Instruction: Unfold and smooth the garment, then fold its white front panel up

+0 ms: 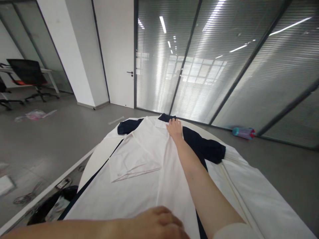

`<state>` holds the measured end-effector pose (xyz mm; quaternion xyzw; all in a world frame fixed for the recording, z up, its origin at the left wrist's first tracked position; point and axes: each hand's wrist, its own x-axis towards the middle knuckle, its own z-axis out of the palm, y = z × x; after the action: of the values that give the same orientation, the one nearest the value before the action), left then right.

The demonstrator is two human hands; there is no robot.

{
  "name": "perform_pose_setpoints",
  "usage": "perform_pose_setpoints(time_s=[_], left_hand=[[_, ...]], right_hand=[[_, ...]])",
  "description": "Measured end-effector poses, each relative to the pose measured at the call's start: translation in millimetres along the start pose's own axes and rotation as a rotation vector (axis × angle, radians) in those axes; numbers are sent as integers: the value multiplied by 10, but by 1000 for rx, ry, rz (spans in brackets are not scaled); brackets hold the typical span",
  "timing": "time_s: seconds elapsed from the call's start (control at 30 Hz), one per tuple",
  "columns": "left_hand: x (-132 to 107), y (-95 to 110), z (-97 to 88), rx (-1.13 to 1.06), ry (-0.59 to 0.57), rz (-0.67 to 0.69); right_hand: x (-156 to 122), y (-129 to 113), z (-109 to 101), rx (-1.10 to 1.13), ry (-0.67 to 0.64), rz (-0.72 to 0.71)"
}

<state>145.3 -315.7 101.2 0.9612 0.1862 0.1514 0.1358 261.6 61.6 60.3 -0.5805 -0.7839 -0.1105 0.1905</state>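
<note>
From the head camera, the white shirt (pixel 149 172) is lying flat over a navy garment (pixel 204 146) on the table (pixel 97 159). The right hand (pixel 175 129) is pressing down, fingers spread flat, on the collar at twelve o'clock. The left hand (pixel 161 222) is resting with fingers curled on the hem at six o'clock, and I cannot tell whether it is gripping the cloth.

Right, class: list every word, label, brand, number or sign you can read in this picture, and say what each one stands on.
No text can be read.
The white shirt under the right hand and left hand shows no print or tag.
The teal and pink cylinder on the floor is too small to show any lettering.
</note>
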Motion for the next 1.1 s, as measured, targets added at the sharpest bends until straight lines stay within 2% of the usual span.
perform_pose_setpoints(time_s=[0.1, 0.17, 0.27, 0.37, 0.43, 0.5, 0.67, 0.77, 0.93, 1.1], left_hand=[[-644, -61, -421, 130, 125, -456], [-1086, -156, -532, 271, 237, -732], [-1672, -237, -504, 390, 248, -1130], [-2060, -171, -411, 279, 197, -1358], [-2207, -94, -362, 143, 196, -1405], [-2300, -38, -324, 62, 235, -1410], [-2424, -31, -274, 49, 293, -1391], [-2426, -27, -298, 55, 281, -1393], [-2276, 70, -437, 201, 159, -1391], [-2093, 73, -467, 453, 299, -1240]], right_hand=[[13, -306, -130, 31, 1, -42], [31, -619, -174, 78, -47, -77], [34, -1158, -181, 179, -209, -212], [4, -1598, -148, 262, -356, -281], [-16, -1780, -120, 278, -418, -261], [-24, -1877, -97, 276, -427, -203], [11, -1908, -61, 352, -369, -49], [69, -1851, -53, 416, -353, 26], [181, -1627, -69, 521, -359, 115], [160, -1365, -101, 826, -418, 254]])
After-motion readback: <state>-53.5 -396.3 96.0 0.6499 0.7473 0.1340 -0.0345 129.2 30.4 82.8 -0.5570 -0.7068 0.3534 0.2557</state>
